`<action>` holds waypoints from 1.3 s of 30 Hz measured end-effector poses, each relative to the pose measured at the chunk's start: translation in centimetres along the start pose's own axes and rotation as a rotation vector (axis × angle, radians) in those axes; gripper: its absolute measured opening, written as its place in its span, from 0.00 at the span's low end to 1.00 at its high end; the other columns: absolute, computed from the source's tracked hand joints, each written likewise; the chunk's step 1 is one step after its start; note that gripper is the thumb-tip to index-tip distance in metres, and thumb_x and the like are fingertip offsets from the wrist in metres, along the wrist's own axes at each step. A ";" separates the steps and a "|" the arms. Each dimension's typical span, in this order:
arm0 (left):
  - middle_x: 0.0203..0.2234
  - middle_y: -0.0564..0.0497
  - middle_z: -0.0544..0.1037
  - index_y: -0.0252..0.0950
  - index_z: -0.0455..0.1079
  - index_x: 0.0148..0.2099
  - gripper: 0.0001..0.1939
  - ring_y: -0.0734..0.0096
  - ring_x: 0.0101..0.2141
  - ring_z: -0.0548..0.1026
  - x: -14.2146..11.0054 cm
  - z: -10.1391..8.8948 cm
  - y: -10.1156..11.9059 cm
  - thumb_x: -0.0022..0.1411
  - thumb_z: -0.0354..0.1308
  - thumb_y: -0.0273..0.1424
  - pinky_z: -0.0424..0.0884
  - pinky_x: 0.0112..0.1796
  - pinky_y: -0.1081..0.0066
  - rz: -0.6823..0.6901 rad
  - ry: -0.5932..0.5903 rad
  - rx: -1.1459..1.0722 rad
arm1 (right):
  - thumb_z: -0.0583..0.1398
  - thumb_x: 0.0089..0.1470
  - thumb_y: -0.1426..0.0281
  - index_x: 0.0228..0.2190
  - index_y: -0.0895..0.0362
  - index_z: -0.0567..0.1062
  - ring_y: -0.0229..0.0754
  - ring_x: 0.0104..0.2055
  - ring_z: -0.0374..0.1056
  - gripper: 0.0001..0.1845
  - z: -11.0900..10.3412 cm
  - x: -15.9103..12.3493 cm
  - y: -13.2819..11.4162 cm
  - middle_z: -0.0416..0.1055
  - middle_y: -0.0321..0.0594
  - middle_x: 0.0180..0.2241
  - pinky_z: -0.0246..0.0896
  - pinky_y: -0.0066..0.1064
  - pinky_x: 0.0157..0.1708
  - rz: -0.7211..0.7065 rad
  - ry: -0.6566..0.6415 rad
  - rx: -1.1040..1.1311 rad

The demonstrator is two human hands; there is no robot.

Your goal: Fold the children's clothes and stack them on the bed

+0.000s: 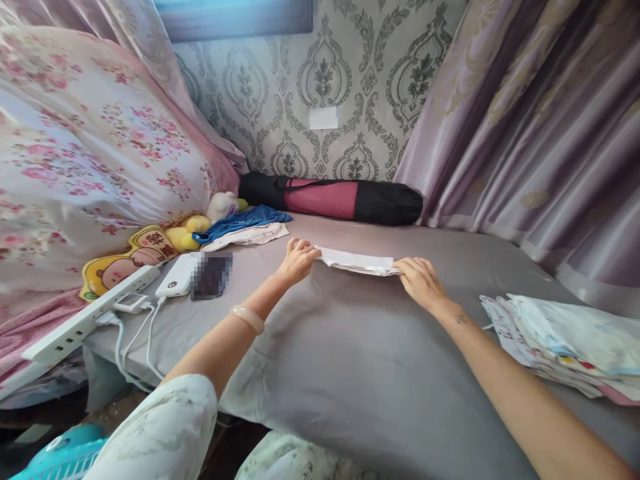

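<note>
A folded white cloth (357,261) stretches between my two hands, just above or on the grey sheet (345,347); I cannot tell whether it touches. My left hand (297,261) pinches its left end, and a pale bangle circles that forearm. At the other end, my right hand (421,280) has its fingers closed on the cloth's right edge. The cloth looks narrow and layered, its kind not clear.
Stacked folded clothes (575,340) lie at the right. Blue and white garments (245,225), plush toys (187,233), a power bank (176,277), a phone (211,276) and a power strip (95,313) with cables are at the left. A black-and-maroon long bag (323,199) lies along the wall.
</note>
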State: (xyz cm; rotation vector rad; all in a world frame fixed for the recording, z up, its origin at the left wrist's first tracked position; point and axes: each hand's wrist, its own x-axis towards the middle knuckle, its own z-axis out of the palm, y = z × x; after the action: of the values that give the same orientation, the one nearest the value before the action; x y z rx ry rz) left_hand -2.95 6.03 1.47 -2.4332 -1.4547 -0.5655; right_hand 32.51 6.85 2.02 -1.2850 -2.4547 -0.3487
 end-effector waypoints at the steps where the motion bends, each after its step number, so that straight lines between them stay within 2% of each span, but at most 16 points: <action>1: 0.43 0.46 0.79 0.41 0.71 0.51 0.21 0.57 0.50 0.66 -0.8 0.3 0.2 0.64 0.42 0.22 0.47 0.57 0.51 0.006 -0.005 -0.007 | 0.52 0.55 0.80 0.43 0.55 0.74 0.46 0.46 0.65 0.17 0.2 -0.6 -0.4 0.74 0.44 0.43 0.49 0.35 0.54 -0.014 -0.005 0.000; 4: 0.43 0.46 0.80 0.41 0.71 0.50 0.20 0.57 0.49 0.68 -2.4 1.1 0.5 0.63 0.44 0.21 0.48 0.56 0.49 0.032 -0.023 -0.047 | 0.52 0.55 0.81 0.42 0.56 0.75 0.46 0.46 0.65 0.17 0.6 -2.0 -1.5 0.74 0.44 0.43 0.50 0.35 0.54 -0.040 -0.035 0.000; 10: 0.46 0.46 0.79 0.41 0.72 0.49 0.23 0.58 0.51 0.70 -4.1 2.1 0.7 0.60 0.43 0.20 0.47 0.58 0.46 0.031 -0.116 -0.098 | 0.49 0.59 0.80 0.43 0.57 0.76 0.46 0.47 0.65 0.19 1.2 -3.8 -2.6 0.73 0.45 0.45 0.50 0.35 0.53 -0.040 -0.132 -0.010; 14: 0.51 0.47 0.77 0.42 0.73 0.48 0.20 0.59 0.53 0.70 -4.6 1.8 2.0 0.60 0.45 0.25 0.46 0.59 0.47 -0.112 -0.171 -0.160 | 0.49 0.55 0.82 0.50 0.56 0.74 0.45 0.51 0.64 0.25 0.9 -4.5 -3.2 0.71 0.44 0.51 0.53 0.34 0.51 0.034 -0.260 0.019; 16: 0.50 0.48 0.77 0.42 0.74 0.43 0.17 0.58 0.53 0.70 -4.4 1.6 3.0 0.65 0.43 0.32 0.48 0.58 0.46 -0.259 -0.194 -0.214 | 0.50 0.55 0.80 0.51 0.55 0.74 0.46 0.53 0.63 0.25 0.5 -4.4 -3.9 0.70 0.43 0.53 0.54 0.34 0.51 0.119 -0.306 0.044; 18: 0.48 0.48 0.78 0.41 0.73 0.40 0.22 0.57 0.54 0.70 -4.2 1.7 4.0 0.68 0.38 0.39 0.51 0.57 0.46 -0.424 -0.205 -0.266 | 0.51 0.60 0.73 0.47 0.56 0.76 0.48 0.53 0.64 0.19 0.3 -4.0 -4.9 0.70 0.44 0.53 0.54 0.35 0.51 0.257 -0.313 0.081; 19: 0.48 0.48 0.78 0.41 0.73 0.40 0.24 0.56 0.54 0.69 -4.1 1.9 4.5 0.69 0.36 0.42 0.53 0.56 0.47 -0.498 -0.200 -0.283 | 0.49 0.63 0.67 0.44 0.56 0.78 0.49 0.52 0.65 0.19 0.2 -3.7 -5.5 0.71 0.46 0.52 0.56 0.36 0.50 0.349 -0.305 0.101; 20: 0.49 0.47 0.77 0.41 0.72 0.41 0.25 0.55 0.55 0.68 -4.1 2.1 4.9 0.69 0.35 0.45 0.53 0.56 0.47 -0.555 -0.189 -0.291 | 0.46 0.65 0.62 0.41 0.58 0.78 0.51 0.51 0.66 0.24 0.2 -3.4 -6.2 0.73 0.50 0.50 0.57 0.37 0.49 0.459 -0.295 0.116; 22: 0.51 0.46 0.76 0.41 0.70 0.44 0.24 0.54 0.56 0.67 -4.2 2.5 5.3 0.68 0.38 0.48 0.53 0.56 0.48 -0.608 -0.172 -0.286 | 0.40 0.66 0.55 0.41 0.61 0.78 0.53 0.52 0.67 0.33 0.5 -2.7 -7.5 0.73 0.55 0.48 0.58 0.38 0.48 0.660 -0.258 0.142; 23: 0.52 0.46 0.75 0.41 0.70 0.45 0.23 0.54 0.57 0.66 -4.3 2.7 5.4 0.67 0.40 0.49 0.53 0.56 0.48 -0.609 -0.164 -0.276 | 0.41 0.66 0.54 0.42 0.61 0.78 0.54 0.53 0.66 0.33 0.7 -2.5 -8.1 0.73 0.56 0.48 0.58 0.39 0.48 0.718 -0.232 0.152; 26: 0.53 0.45 0.74 0.42 0.68 0.47 0.19 0.53 0.57 0.65 -4.6 3.0 5.4 0.64 0.48 0.49 0.52 0.57 0.48 -0.590 -0.148 -0.249 | 0.51 0.62 0.54 0.44 0.59 0.75 0.53 0.56 0.63 0.25 1.5 -2.2 -9.5 0.70 0.53 0.52 0.58 0.39 0.51 0.801 -0.152 0.148; 29: 0.53 0.45 0.74 0.42 0.68 0.47 0.19 0.53 0.57 0.65 -4.7 3.0 5.3 0.62 0.50 0.48 0.52 0.57 0.49 -0.592 -0.145 -0.262 | 0.57 0.58 0.55 0.46 0.58 0.73 0.52 0.57 0.62 0.22 1.9 -2.4 -9.8 0.68 0.50 0.53 0.58 0.38 0.52 0.831 -0.138 0.166; 32: 0.52 0.46 0.74 0.42 0.68 0.46 0.18 0.53 0.57 0.64 -4.7 3.0 5.3 0.60 0.52 0.47 0.50 0.57 0.49 -0.599 -0.137 -0.289 | 0.58 0.56 0.54 0.46 0.58 0.73 0.51 0.57 0.62 0.24 1.5 -2.4 -9.3 0.68 0.49 0.53 0.58 0.38 0.52 0.811 -0.185 0.201; 35: 0.52 0.46 0.74 0.42 0.68 0.45 0.17 0.53 0.58 0.63 -4.6 3.0 5.4 0.60 0.53 0.47 0.50 0.57 0.50 -0.597 -0.125 -0.291 | 0.58 0.55 0.53 0.47 0.58 0.73 0.54 0.58 0.60 0.26 0.8 -1.8 -8.8 0.67 0.51 0.53 0.56 0.42 0.54 0.782 -0.250 0.181; 37: 0.52 0.46 0.74 0.42 0.68 0.44 0.19 0.52 0.58 0.63 -4.6 3.2 5.4 0.60 0.51 0.49 0.51 0.57 0.50 -0.596 -0.113 -0.285 | 0.59 0.54 0.55 0.48 0.59 0.73 0.57 0.59 0.59 0.26 0.5 -1.1 -8.8 0.67 0.54 0.54 0.54 0.47 0.55 0.757 -0.290 0.133; 39: 0.51 0.47 0.74 0.42 0.67 0.44 0.21 0.52 0.57 0.64 -4.7 3.4 5.4 0.61 0.49 0.53 0.52 0.56 0.50 -0.594 -0.104 -0.274 | 0.59 0.54 0.60 0.50 0.60 0.72 0.56 0.59 0.59 0.24 0.5 -0.4 -9.1 0.66 0.54 0.56 0.52 0.47 0.57 0.668 -0.274 0.082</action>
State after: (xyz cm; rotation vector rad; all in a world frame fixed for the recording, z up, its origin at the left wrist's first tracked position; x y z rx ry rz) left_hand 0.53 1.17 -3.72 -2.2168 -2.2988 -0.8081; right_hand 25.15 1.65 0.91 -2.1100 -2.0324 0.1094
